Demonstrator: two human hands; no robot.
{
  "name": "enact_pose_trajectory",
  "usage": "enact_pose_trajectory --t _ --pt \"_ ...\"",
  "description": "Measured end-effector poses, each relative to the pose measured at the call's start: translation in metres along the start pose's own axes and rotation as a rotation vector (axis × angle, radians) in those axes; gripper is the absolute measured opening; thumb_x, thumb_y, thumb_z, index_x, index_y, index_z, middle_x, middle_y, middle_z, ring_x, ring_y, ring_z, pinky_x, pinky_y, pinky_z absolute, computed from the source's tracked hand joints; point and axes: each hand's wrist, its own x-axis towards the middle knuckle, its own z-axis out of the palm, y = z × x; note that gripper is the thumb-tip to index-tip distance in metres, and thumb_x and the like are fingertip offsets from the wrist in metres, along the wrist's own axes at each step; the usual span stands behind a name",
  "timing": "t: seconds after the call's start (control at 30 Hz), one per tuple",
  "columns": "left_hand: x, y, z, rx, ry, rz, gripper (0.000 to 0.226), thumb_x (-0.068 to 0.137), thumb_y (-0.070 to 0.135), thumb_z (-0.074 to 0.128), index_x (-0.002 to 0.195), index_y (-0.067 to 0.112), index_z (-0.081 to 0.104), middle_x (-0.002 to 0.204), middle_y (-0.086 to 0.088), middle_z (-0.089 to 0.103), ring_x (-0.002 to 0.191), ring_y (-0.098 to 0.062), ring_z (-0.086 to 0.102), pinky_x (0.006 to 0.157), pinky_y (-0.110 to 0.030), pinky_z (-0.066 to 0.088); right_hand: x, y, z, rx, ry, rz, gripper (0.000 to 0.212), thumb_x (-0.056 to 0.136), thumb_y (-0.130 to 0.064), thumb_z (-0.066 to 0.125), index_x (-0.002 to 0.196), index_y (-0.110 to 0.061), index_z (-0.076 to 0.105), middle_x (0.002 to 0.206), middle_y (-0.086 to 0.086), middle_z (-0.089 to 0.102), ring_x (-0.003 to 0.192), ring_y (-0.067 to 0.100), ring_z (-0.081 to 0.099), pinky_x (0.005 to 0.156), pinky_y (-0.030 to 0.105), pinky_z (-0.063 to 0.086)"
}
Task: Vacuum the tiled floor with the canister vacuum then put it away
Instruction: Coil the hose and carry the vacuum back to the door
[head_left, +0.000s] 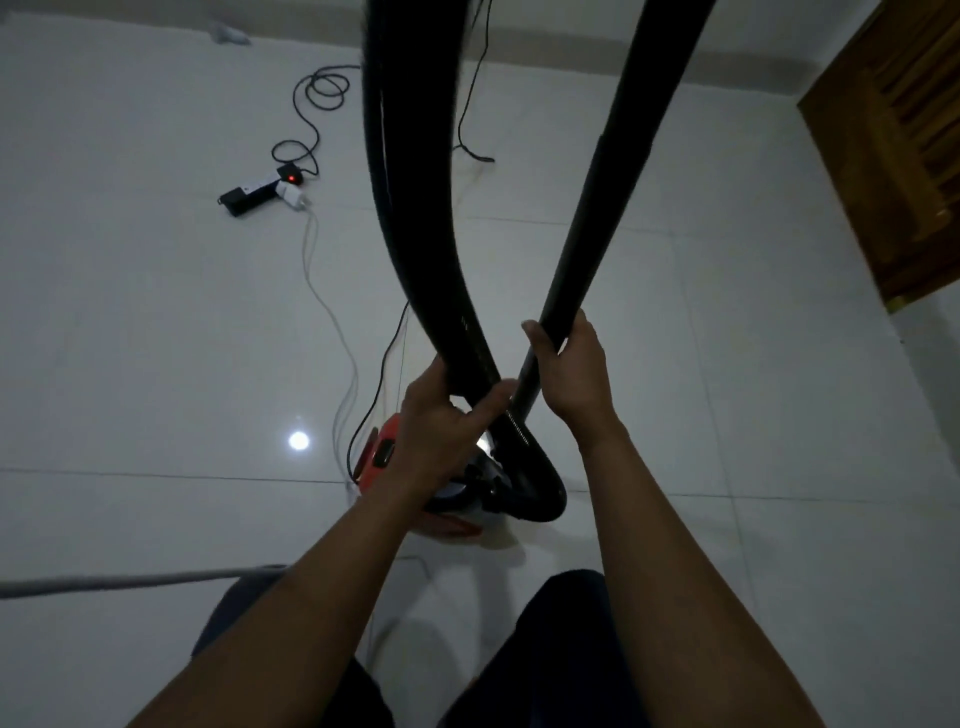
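While left hand (441, 421) grips hose (410, 208), right hand (569, 364) clasps wand (608, 182).

Canister vacuum (387, 457) on tiled floor (727, 364), center, just ahead of person's legs (566, 649). Hose (410, 208) and wand (608, 208) rise from it and cross above it: hose left, wand right. Power strip (260, 189) far left behind, cables (322, 270) trailing back to vacuum. Wooden door (904, 156) far right.

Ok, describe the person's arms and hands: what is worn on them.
Nothing is worn on either: the left hand and right hand are bare, with no gloves, rings or watch visible. Both forearms are uncovered as far down as the frame shows, with no sleeve in view.
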Motion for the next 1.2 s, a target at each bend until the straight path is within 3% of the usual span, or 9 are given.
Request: enact_pose_trajectory --t 0.13,0.27,0.37,0.47,0.53,0.67,0.83,0.97,1.2 --pt "0.013 -0.052 0.026 -0.043 0.028 0.155 0.035 0.088 0.043 0.064 0.114 0.022 0.057 0.091 0.037 0.063 0.083 0.005 0.064 0.074 -0.01 0.048 0.013 0.027 0.03 0.024 0.048 -0.068 0.039 0.094 -0.05 0.059 0.117 -0.019 0.055 0.1 -0.004 0.066 0.09 0.016 0.064 0.082 0.039 0.054" --pt "0.021 -0.117 0.035 0.007 0.022 0.306 0.052 0.094 0.062 0.045 0.118 0.018 0.056 0.09 0.021 0.063 0.079 -0.003 0.062 0.071 -0.018 0.048 0.024 0.039 0.04 -0.017 0.107 -0.152 0.04 0.094 -0.055 0.054 0.115 -0.022 0.054 0.092 -0.006 0.065 0.084 0.016 0.065 0.077 0.038 0.055" --pt "0.011 -0.2 0.036 0.315 -0.002 0.0 0.073 0.089 0.074 0.038 0.136 0.02 0.051 0.114 -0.002 0.063 0.108 -0.021 0.061 0.087 -0.03 0.051 0.028 0.051 0.039 -0.018 0.132 -0.188 0.04 0.094 -0.056 0.051 0.116 -0.024 0.055 0.093 -0.007 0.065 0.085 0.015 0.065 0.08 0.04 0.056" --pt "-0.002 -0.272 0.029 0.838 -0.295 -0.266 0.1 0.065 0.101 0.018 0.136 0.04 0.054 0.139 -0.011 0.054 0.127 -0.035 0.049 0.105 -0.051 0.041 0.028 0.059 0.036 0.008 0.162 -0.208 0.038 0.095 -0.055 0.052 0.118 -0.024 0.055 0.094 -0.009 0.064 0.087 0.014 0.064 0.084 0.04 0.055" --pt "-0.004 -0.285 0.02 0.714 -0.252 -0.315 0.079 0.061 0.1 0.042 0.109 0.043 0.07 0.111 0.007 0.068 0.106 -0.018 0.063 0.091 -0.043 0.052 0.027 0.058 0.035 0.007 0.146 -0.204 0.038 0.095 -0.055 0.052 0.118 -0.025 0.055 0.094 -0.01 0.064 0.088 0.014 0.064 0.085 0.041 0.055" --pt "-0.009 -0.266 0.006 0.371 -0.243 -0.297 0.028 0.064 0.049 0.09 0.082 0.036 0.073 0.077 0.031 0.07 0.073 0.014 0.065 0.061 -0.007 0.05 0.027 0.057 0.036 -0.017 0.134 -0.21 0.041 0.093 -0.059 0.052 0.115 -0.025 0.055 0.093 -0.008 0.066 0.086 0.015 0.065 0.083 0.042 0.055" --pt "-0.007 -0.281 -0.001 0.434 -0.301 -0.214 0.05 0.049 0.046 0.097 0.092 0.037 0.074 0.088 0.021 0.072 0.084 0.017 0.062 0.073 -0.012 0.051 0.03 0.056 0.038 -0.039 0.136 -0.213 0.041 0.092 -0.062 0.05 0.112 -0.026 0.054 0.089 -0.008 0.066 0.083 0.015 0.065 0.081 0.043 0.056" --pt "-0.009 -0.278 0.006 0.542 -0.323 -0.167 0.041 0.052 0.055 0.091 0.088 0.048 0.072 0.081 0.027 0.07 0.076 0.016 0.062 0.064 -0.008 0.047 0.029 0.054 0.037 -0.044 0.142 -0.206 0.041 0.092 -0.06 0.051 0.116 -0.027 0.055 0.096 -0.008 0.066 0.089 0.017 0.065 0.082 0.039 0.054" --pt "-0.004 -0.284 0.006 0.651 -0.344 -0.31 0.036 0.063 0.062 0.076 0.095 0.047 0.071 0.08 0.018 0.071 0.076 0.0 0.066 0.069 -0.021 0.053 0.026 0.057 0.031 -0.008 0.142 -0.232 0.034 0.097 -0.05 0.051 0.118 -0.023 0.055 0.089 -0.015 0.06 0.079 0.0 0.058 0.072 0.029 0.047"
